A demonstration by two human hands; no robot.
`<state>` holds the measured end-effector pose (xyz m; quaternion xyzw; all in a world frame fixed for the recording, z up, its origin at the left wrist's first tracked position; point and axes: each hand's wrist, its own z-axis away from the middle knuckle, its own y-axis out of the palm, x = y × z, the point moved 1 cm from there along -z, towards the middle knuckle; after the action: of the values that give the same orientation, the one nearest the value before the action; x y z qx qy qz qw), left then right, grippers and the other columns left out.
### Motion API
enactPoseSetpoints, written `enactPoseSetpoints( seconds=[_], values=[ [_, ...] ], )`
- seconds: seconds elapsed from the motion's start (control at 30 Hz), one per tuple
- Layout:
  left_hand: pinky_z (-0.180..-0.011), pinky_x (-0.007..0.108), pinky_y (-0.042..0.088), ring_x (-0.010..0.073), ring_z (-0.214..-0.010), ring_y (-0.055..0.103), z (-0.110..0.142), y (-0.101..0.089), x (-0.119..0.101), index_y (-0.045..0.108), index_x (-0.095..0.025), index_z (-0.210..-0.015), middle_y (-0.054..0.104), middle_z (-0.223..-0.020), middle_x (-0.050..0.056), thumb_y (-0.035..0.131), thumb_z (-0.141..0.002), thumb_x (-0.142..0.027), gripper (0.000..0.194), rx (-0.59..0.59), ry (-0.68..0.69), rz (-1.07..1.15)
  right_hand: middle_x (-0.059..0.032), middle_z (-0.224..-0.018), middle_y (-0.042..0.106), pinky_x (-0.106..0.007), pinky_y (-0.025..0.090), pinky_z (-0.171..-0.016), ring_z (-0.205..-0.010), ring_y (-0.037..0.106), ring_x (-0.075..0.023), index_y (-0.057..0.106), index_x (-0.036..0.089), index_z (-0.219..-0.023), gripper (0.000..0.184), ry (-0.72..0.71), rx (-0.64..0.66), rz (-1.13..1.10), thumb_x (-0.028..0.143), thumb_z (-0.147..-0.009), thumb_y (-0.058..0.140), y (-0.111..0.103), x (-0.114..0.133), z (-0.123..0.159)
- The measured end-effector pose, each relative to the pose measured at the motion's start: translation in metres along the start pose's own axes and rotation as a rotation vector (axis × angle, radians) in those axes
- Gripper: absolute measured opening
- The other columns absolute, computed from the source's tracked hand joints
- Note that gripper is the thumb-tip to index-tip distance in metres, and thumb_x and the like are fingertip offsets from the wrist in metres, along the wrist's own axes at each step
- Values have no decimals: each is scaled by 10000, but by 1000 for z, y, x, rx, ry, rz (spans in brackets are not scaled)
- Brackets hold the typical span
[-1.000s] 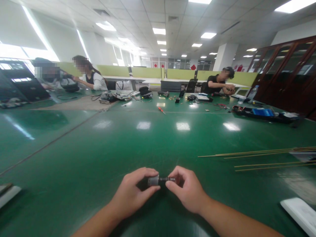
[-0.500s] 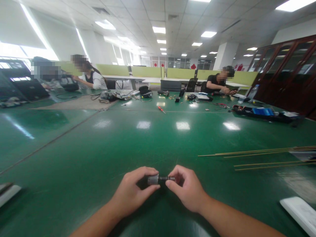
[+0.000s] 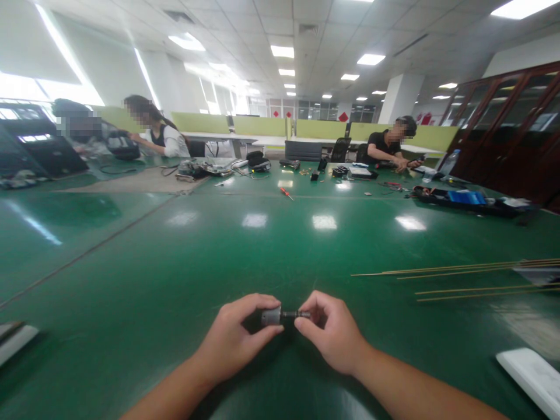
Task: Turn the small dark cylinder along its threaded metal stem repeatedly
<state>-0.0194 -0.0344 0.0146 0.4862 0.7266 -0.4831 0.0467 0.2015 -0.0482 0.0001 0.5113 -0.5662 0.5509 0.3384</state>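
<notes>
Low in the centre, my left hand (image 3: 236, 332) is closed on a small grey metal cylinder (image 3: 272, 316), pinched between thumb and fingertips. A thin dark shaft (image 3: 289, 314) runs in line with it toward the right. My right hand (image 3: 335, 329) pinches the ribbed far end of that shaft. Both are held level over the green tabletop (image 3: 280, 256). Whether the shaft is fixed to the cylinder or only set into it, I cannot tell.
Thin brass-coloured rods (image 3: 459, 270) lie at the right. White power strip (image 3: 531, 376) sits at lower right, a white-edged object (image 3: 17, 344) at lower left. Farther off lie a red screwdriver (image 3: 286, 193) and a tray (image 3: 468, 201). Several people sit across the table.
My hands and the held piece are almost where they were. The shaft's dark and bright markings look slightly different.
</notes>
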Motion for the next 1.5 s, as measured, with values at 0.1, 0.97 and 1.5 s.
enactPoseSetpoints(
  seconds=[0.1,0.97,1.5],
  values=[
    [-810,253,578,169,-878,734,0,1,1,696,-241,-1015,762,-970,13,775,-783,-255,245,6,-5,-1,36,-640,547,-228,375,-571,-595,492,-117,625,165,-781,91,5,2,-13,228,-782,691,1,-1,0],
    [-816,246,582,166,-868,738,-2,-1,1,698,-242,-1006,766,-965,5,787,-769,-252,253,-20,3,1,35,-638,559,-231,380,-580,-602,510,-122,622,171,-768,83,14,-6,-35,212,-778,694,1,-3,-1],
    [-800,251,582,170,-862,736,-3,-3,0,697,-229,-1001,763,-958,21,772,-782,-263,234,-12,-13,9,35,-655,556,-236,386,-593,-611,498,-121,620,168,-791,81,12,-4,-42,216,-788,685,1,-6,-2]
  ],
)
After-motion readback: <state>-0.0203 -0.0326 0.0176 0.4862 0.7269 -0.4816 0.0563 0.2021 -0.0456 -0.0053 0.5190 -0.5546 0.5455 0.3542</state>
